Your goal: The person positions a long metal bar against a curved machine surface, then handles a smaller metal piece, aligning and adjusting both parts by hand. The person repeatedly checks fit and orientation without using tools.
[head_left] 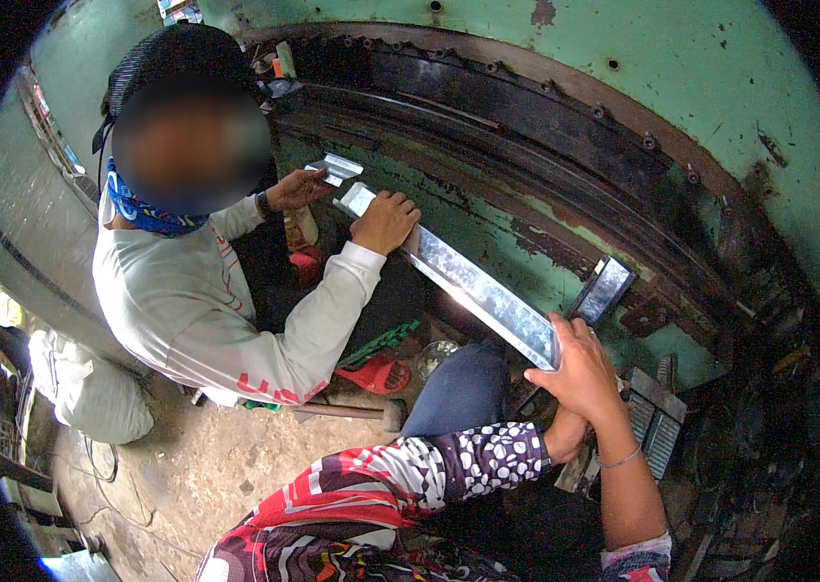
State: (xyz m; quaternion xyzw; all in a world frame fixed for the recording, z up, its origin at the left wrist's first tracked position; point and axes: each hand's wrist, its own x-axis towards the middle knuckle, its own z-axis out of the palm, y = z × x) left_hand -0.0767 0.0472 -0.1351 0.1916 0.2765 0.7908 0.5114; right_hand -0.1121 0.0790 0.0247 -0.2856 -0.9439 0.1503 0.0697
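Note:
My right hand (579, 367) grips the near end of a long, shiny sheet-metal channel (478, 291), thumb and fingers closed around its edge. The channel slopes up to the left, where a co-worker's hand (385, 223) holds its far part. In the co-worker's other hand (298, 189) is a short bent metal piece (337, 169). My left hand (563, 438) is crossed beneath my right wrist; its fingers are hidden. Just beyond my right hand, another metal channel piece (606, 288) leans by the green machine, its lower part hidden.
A large green machine (565, 184) with a dark beam curves across the far side. A hammer (356, 412) and a red sandal (378, 374) lie on the floor (206, 456). At the left is a white sack (90, 388). A ridged metal block (657, 422) stands beside my right wrist.

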